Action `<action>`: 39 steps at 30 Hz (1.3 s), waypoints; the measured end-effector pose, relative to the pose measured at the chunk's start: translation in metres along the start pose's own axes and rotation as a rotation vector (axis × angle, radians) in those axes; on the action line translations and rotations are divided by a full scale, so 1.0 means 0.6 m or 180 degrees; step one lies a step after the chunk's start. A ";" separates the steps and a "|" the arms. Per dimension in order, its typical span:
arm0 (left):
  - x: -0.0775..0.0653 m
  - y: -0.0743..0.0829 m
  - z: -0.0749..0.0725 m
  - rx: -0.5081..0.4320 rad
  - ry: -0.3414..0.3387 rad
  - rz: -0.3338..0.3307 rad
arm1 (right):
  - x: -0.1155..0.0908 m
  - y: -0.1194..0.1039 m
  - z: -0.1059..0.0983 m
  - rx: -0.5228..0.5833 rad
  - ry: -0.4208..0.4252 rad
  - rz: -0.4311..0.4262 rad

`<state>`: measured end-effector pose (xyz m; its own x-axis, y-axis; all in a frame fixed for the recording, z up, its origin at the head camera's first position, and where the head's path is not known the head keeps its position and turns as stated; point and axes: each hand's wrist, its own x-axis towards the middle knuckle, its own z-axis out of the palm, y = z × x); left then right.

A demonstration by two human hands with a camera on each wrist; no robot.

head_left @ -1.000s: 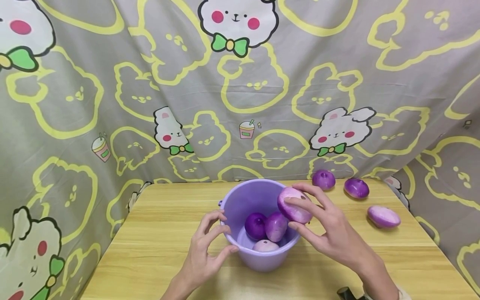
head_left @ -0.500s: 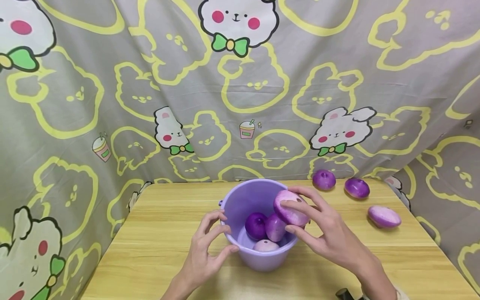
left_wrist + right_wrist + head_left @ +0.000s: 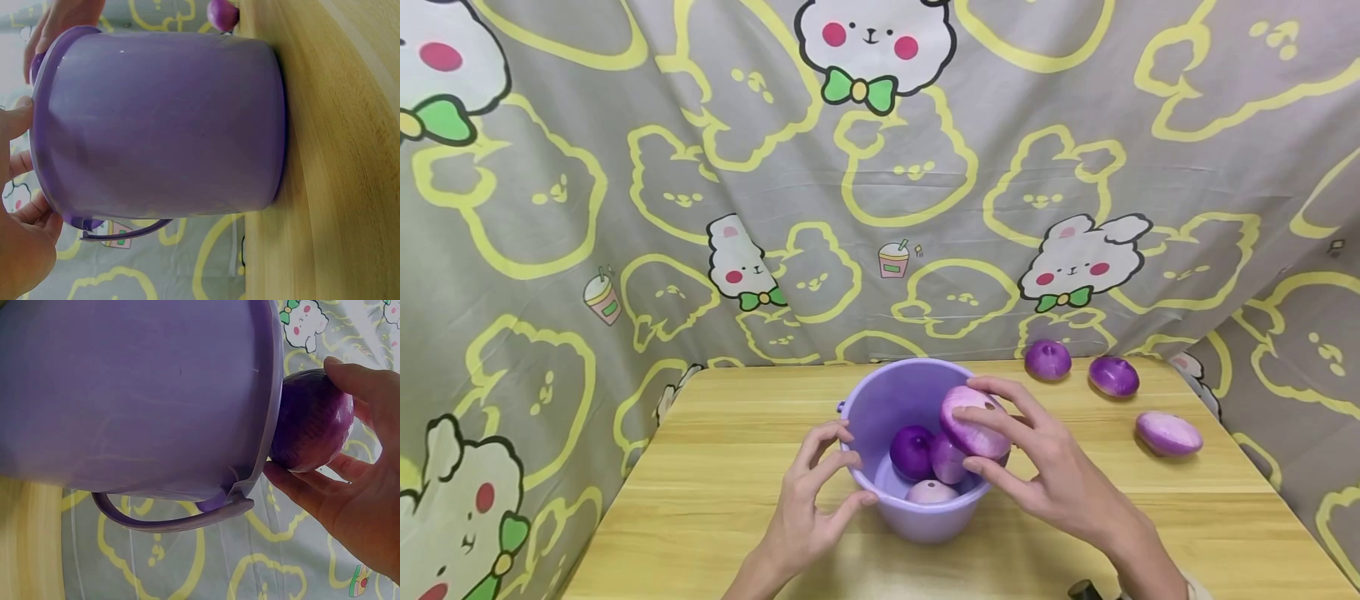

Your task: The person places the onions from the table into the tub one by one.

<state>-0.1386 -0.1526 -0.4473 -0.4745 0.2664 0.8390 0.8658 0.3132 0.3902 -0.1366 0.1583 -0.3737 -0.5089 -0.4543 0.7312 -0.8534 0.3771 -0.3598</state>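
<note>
A purple onion, pale at its base with a brown spot, is held in my right hand over the right part of the lilac bucket's mouth. In the right wrist view, fingers and thumb span the onion right at the rim. My left hand holds the near left rim of the bucket, fingertips and thumb against its edge. Within the bucket lie a dark purple onion, a lighter one partly behind the held onion, and a pale one nearest the front.
On the wooden table, to the right of the bucket, lie three more onions: one at the back, another beside it, and a paler one closer. A patterned curtain hangs behind. A black object shows at the bottom edge.
My right hand has moved the onion left and slightly down, further over the bucket's mouth. The left hand and the bucket have stayed in place.
</note>
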 end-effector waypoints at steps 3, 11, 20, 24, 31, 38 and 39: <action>0.000 0.000 0.000 0.0003 0.0007 0.0005 | -0.001 -0.001 0.001 0.0009 -0.0012 -0.0001; -0.001 0.000 0.000 -0.0001 -0.0001 -0.0011 | -0.001 -0.001 0.006 -0.0008 -0.0033 -0.0023; 0.001 0.001 0.000 0.0001 0.0005 -0.0015 | -0.003 -0.004 0.011 0.0025 -0.0101 0.0010; 0.003 0.003 0.000 -0.0004 0.0013 -0.0008 | -0.004 -0.004 0.012 0.0027 -0.0128 0.0031; 0.006 0.007 -0.001 -0.0003 0.0014 -0.0002 | -0.004 -0.005 0.016 0.0031 -0.0150 0.0053; 0.003 0.004 -0.001 0.0004 0.0006 -0.0014 | -0.006 -0.007 0.018 -0.0033 -0.0170 0.0142; 0.003 0.004 -0.001 0.0005 0.0007 -0.0016 | -0.006 -0.007 0.018 -0.0037 -0.0165 0.0137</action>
<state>-0.1373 -0.1517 -0.4448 -0.4784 0.2630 0.8379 0.8632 0.3160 0.3937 -0.1323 0.1498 -0.3809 -0.5505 -0.4785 0.6841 -0.8294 0.4065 -0.3832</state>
